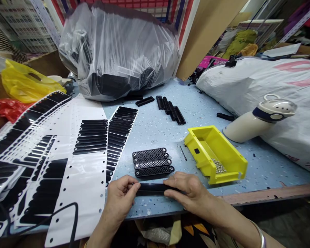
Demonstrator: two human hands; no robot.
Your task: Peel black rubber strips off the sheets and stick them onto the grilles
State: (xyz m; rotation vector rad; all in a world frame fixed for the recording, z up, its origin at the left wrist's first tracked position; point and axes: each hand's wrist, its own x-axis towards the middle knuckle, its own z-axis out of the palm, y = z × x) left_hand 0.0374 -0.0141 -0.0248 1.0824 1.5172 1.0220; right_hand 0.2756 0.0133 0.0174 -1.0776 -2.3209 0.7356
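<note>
A glossy black bar-shaped piece lies level between my hands near the table's front edge. My left hand pinches its left end between thumb and fingers. At the other end, my right hand grips it, fingers over the top and thumb below, hiding that tip. Just beyond, several black bars with a diamond-textured face lie side by side, a small screw at each end. To their right is a thin dark pin-like tool. A yellow parts bin holds small silver screws.
Sheets of black adhesive strips cover the left, with a dark cable across them. Black slotted bars lie farther back before a large plastic bag. A tilted cream bottle leans against a white sack at right.
</note>
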